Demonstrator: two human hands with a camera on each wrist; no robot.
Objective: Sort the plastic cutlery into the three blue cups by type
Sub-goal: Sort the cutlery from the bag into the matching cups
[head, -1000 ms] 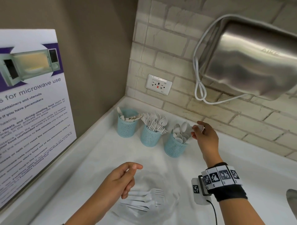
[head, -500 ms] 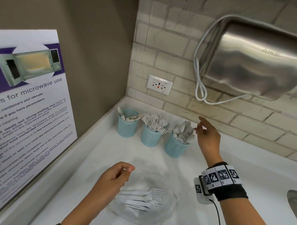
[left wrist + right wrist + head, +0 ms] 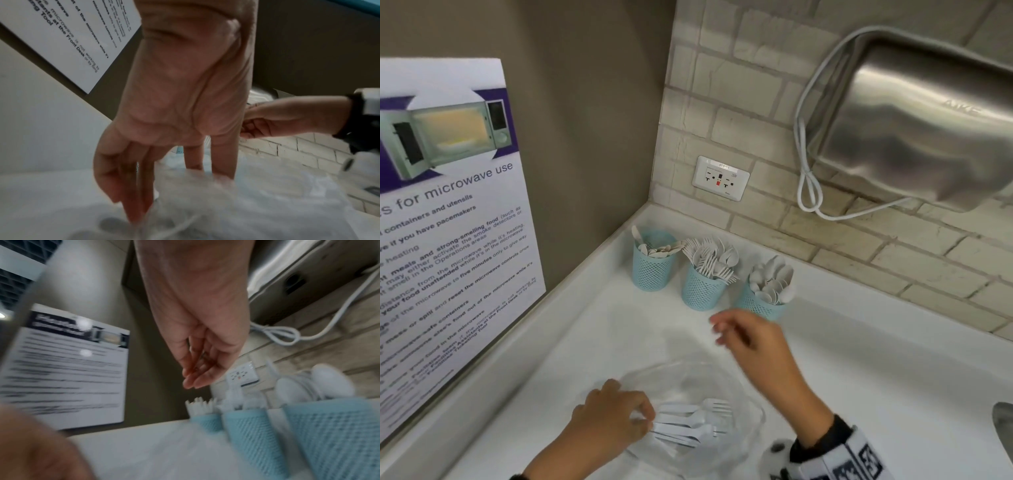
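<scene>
Head view: left hand (image 3: 613, 416) pinches fork handles in the clear bowl (image 3: 750, 431) at 6 o'clock; right hand (image 3: 755, 346) hovers empty, fingers loose; three blue cups (image 3: 700, 291) at 12 on the desk (image 3: 876, 359).

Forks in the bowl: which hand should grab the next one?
Probably the left hand: its fingers already touch the fork handles at the bowl rim. The right hand is empty but hovers higher, between bowl and cups.

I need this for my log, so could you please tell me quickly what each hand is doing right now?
Left hand: pinching white plastic cutlery in the clear plastic bowl.
Right hand: open, holding nothing.
</scene>
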